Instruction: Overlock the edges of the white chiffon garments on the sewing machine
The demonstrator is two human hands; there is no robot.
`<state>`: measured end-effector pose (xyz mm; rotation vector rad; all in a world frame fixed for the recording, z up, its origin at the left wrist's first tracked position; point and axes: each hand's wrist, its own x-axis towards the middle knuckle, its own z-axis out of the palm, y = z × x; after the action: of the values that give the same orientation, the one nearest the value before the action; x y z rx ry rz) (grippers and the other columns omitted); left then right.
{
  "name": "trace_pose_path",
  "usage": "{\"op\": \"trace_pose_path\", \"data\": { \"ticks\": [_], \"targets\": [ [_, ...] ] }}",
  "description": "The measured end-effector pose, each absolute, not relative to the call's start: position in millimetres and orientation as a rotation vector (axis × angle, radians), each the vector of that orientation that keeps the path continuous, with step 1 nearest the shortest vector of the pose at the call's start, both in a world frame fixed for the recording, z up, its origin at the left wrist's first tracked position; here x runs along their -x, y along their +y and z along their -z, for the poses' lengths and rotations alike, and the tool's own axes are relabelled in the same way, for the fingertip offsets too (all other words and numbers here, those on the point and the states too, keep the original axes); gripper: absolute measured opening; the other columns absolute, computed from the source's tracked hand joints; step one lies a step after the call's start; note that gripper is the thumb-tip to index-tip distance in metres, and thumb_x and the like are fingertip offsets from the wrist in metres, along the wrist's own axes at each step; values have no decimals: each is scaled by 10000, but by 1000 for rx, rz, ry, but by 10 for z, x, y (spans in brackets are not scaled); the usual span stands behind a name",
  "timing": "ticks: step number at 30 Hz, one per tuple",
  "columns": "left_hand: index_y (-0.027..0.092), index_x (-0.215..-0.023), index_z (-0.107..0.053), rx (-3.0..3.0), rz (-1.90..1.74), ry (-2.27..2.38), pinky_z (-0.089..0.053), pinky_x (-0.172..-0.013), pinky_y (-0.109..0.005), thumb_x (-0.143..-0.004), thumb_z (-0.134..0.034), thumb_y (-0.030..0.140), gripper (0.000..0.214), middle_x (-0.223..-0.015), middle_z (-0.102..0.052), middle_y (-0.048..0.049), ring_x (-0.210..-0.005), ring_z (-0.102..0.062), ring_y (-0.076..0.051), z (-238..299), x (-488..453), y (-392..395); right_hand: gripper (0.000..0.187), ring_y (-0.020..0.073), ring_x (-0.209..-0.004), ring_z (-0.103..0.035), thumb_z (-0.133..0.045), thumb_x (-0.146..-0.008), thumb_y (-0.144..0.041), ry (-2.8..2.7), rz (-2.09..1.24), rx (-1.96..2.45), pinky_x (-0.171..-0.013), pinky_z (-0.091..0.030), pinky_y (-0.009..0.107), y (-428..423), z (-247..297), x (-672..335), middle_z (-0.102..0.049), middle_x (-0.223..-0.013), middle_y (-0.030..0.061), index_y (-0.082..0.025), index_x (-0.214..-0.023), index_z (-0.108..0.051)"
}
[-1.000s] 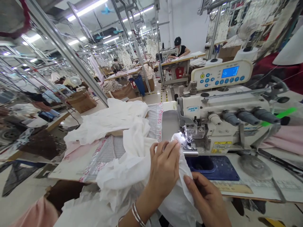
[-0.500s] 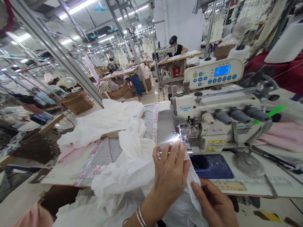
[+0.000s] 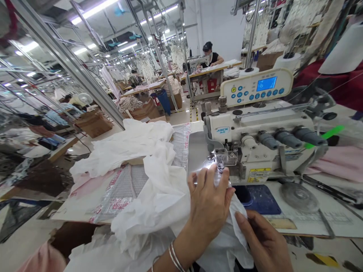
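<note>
White fabric (image 3: pixel 159 211) runs in loose folds from the table up to the overlock sewing machine (image 3: pixel 261 136). My left hand (image 3: pixel 210 206), with bracelets at its wrist, lies palm down on the fabric just in front of the presser foot area (image 3: pixel 221 166). Its fingers are spread, their tips close to the lit metal plate (image 3: pixel 197 151). Lower right, my right hand (image 3: pixel 263 240) pinches the fabric's edge between thumb and fingers. The needle and the fabric right under the foot cannot be made out.
More white garments (image 3: pixel 127 145) lie on the table's left side over a plastic-wrapped sheet (image 3: pixel 127 185). A control panel (image 3: pixel 256 88) stands above the machine, thread cones (image 3: pixel 344 53) to its right. Pink fabric (image 3: pixel 337 162) lies behind. A person (image 3: pixel 210 56) sits at another machine farther off.
Both hands have shifted a little to the right, and the fabric edge went with them. The fingers of my left hand are a bit farther apart.
</note>
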<state>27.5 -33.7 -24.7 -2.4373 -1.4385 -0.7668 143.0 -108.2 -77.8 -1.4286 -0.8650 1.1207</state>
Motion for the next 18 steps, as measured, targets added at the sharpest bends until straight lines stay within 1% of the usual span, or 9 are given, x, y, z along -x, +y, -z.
{"op": "trace_pose_path", "data": {
  "ticks": [3,5,8,10,12,14,16,18],
  "targets": [
    [179,-1257,-508,2469,963,-1419,-378,-959,-437,-944,-466,212,317,-1234,-585,-98,-1135,-522,-233,245,-239,-355,335,125,-607,-555,-664,-772,-520,-861,-1102,1455,-557,-433,151,-1094,771,-1433,-654,-651,-22,-189,-820,-693],
    [142,-1234,-495,2481,1082,-1432,-357,-1017,-425,-933,-453,160,304,-1197,-611,-102,-1150,-525,-214,255,-221,-357,334,126,-622,-578,-668,-770,-519,-854,-1102,1460,-569,-442,145,-1096,786,-1439,-680,-687,-19,-195,-846,-695],
    [138,-1247,-471,2492,1099,-1461,-311,-1083,-449,-929,-440,129,319,-1224,-611,-106,-1205,-508,-210,274,-209,-317,324,125,-614,-594,-661,-780,-514,-878,-1092,1445,-563,-453,142,-1076,818,-1454,-688,-698,-19,-199,-848,-695],
    [161,-1209,-498,2513,1055,-1459,-314,-1089,-474,-935,-429,126,285,-1241,-604,-94,-1226,-497,-215,277,-200,-283,322,121,-583,-584,-653,-786,-514,-938,-1066,1434,-538,-450,144,-1054,829,-1462,-675,-663,-22,-197,-817,-697],
    [163,-1132,-547,2497,1039,-1427,-353,-1068,-491,-930,-443,122,232,-1262,-584,-102,-1236,-486,-237,269,-185,-284,318,114,-563,-556,-644,-793,-513,-980,-1028,1443,-528,-438,143,-1036,826,-1459,-649,-629,-30,-199,-795,-698],
    [132,-1075,-585,2412,1090,-1357,-432,-1001,-477,-901,-494,101,198,-1245,-573,-138,-1201,-501,-266,256,-167,-341,313,111,-572,-537,-635,-799,-512,-973,-995,1468,-543,-431,142,-1026,812,-1443,-645,-633,-35,-205,-786,-697],
    [85,-1087,-596,2333,1135,-1289,-501,-917,-446,-869,-545,85,224,-1177,-586,-172,-1120,-541,-279,249,-162,-439,309,110,-575,-532,-633,-798,-509,-966,-968,1475,-557,-430,143,-1025,797,-1419,-645,-633,-38,-207,-765,-695],
    [49,-1129,-590,2317,1104,-1261,-533,-879,-446,-860,-563,95,274,-1136,-600,-187,-1080,-561,-290,260,-180,-535,307,105,-554,-528,-636,-792,-502,-977,-936,1473,-554,-427,144,-1028,793,-1396,-632,-611,-43,-207,-724,-687]
  ]
}}
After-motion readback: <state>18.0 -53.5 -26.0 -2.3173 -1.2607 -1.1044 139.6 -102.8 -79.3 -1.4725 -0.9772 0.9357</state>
